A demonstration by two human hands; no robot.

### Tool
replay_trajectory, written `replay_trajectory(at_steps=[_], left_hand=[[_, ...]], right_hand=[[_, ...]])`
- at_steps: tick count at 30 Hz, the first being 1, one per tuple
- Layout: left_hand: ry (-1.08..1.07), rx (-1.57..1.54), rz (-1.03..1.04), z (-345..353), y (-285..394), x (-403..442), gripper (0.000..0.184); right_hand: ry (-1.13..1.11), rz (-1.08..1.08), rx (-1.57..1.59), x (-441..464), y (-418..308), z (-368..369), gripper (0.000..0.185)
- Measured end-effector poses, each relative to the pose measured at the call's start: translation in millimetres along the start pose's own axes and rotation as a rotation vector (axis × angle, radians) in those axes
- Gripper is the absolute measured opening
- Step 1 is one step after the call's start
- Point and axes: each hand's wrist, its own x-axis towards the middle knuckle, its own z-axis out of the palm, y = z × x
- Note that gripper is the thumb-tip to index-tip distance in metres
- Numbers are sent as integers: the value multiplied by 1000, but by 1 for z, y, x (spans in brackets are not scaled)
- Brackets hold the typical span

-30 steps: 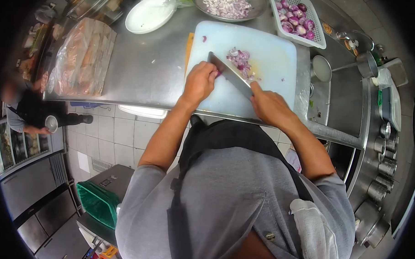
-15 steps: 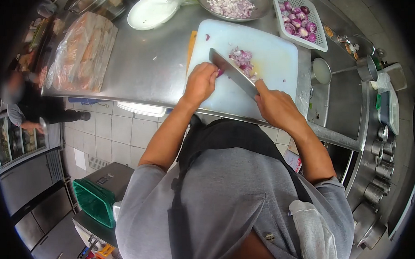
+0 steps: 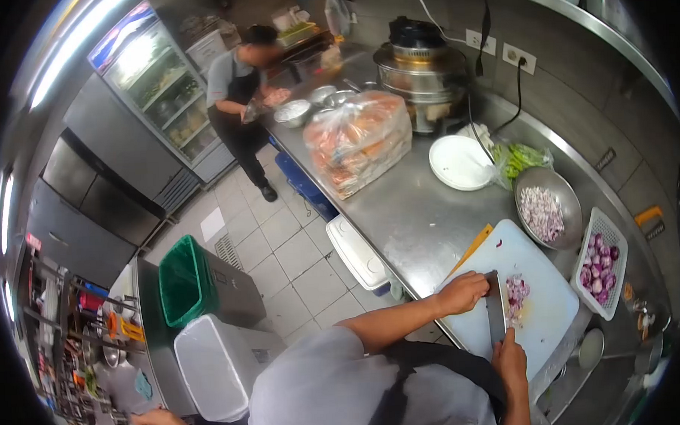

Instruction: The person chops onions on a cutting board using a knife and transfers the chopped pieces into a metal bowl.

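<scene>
A white cutting board lies on the steel counter, with chopped red onion in a small pile. My right hand is wrapped round the handle of a wide-bladed knife. The blade stands between the onion pile and my left hand. My left fingers are curled on the board beside the blade's far end. In this view they hide whatever they hold. An orange board sticks out from under the white one.
Beyond the board are a metal bowl of chopped onion, a white basket of peeled onions and a white plate. A bagged stack sits farther left. A co-worker stands by the counter's far end. Bins stand behind.
The view has swung left and up, bringing the fridge, the far counter and the wall into sight. Both hands remain at the board, the knife still in my right hand.
</scene>
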Motion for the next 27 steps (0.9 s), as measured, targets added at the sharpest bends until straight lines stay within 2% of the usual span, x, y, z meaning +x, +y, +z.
replay_trajectory(at_steps=[2,9,17,18,19,21,27], left_hand=[[13,-2,-16,3,6,-1,10],[20,-25,11,8,-3,-4,12],[-31,51,11,4,-3,-4,9],[-37,59,2,6,-5,-4,10],[-16,90,17,8,-6,-4,12],[-28,49,-47,9,0,-3,3],[-86,4,-133,-2,13,5,22]], right_hand=[[-6,6,3,-5,-5,-7,26],[24,-52,4,-19,-18,-45,26],[24,-73,37,-20,0,-19,31],[-80,5,62,-17,-8,-28,26],[-92,-11,92,-15,-1,-18,25],[-91,7,127,-18,-3,-19,19],[64,67,171,-45,-11,-36,18]])
